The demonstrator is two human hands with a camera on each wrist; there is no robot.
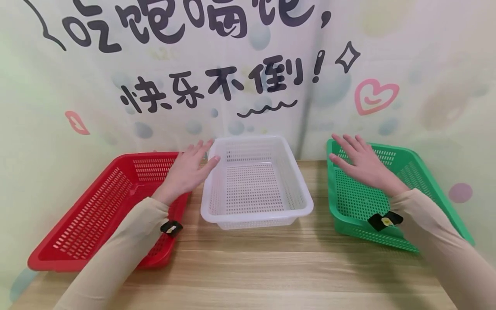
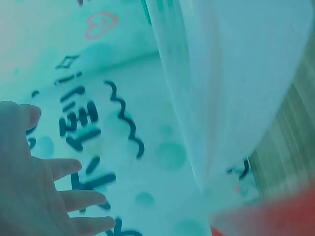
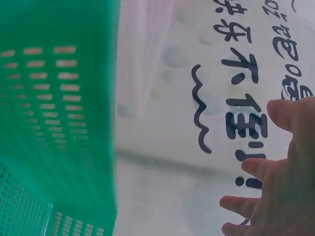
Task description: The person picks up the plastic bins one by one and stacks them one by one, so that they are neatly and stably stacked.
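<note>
My left hand [image 1: 187,170] is held with fingers stretched out between the red basket [image 1: 87,206] and the white basket [image 1: 255,217], overlapping the red one's right rim in the head view. My right hand [image 1: 364,163] spreads its fingers over the green basket [image 1: 337,202]. Neither hand holds anything. In the left wrist view the left hand's fingers [image 2: 81,199] are straight and apart, with the white basket's wall [image 2: 231,88] beside them. The right wrist view has the right hand's spread fingers [image 3: 241,204] to the right of the green basket's wall [image 3: 98,123].
All three perforated plastic baskets stand on a wooden table [image 1: 255,267] and have nothing inside that shows. Behind them hangs a pale cloth [image 1: 248,116] with black lettering, pink hearts and coloured dots. Black bands [image 1: 171,228] are on both sleeves.
</note>
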